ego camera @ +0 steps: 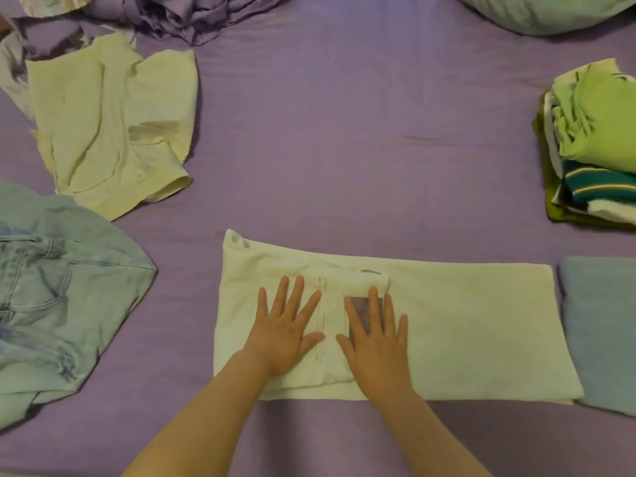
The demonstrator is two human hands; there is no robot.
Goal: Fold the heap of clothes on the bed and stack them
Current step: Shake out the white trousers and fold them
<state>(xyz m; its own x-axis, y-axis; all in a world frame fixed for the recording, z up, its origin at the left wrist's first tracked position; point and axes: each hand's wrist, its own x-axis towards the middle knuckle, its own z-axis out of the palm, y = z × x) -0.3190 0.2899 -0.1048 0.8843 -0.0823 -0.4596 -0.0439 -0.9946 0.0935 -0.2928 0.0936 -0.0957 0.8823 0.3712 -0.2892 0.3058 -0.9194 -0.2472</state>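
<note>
Both bare forearms reached in from 6 o'clock, converging slightly. The left hand (284, 333) lay flat, palm down, fingers straight and spread toward 12 o'clock, thumb out toward 3. The right hand (375, 342) lay flat just beside it, fingers likewise spread toward 12, thumb toward 9, thumbs nearly meeting.

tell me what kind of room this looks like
Probably a bedroom: clothes are being folded on a bed with a purple sheet, a pillow lies at the top right, and a stack of folded clothes sits at the right edge.
</note>
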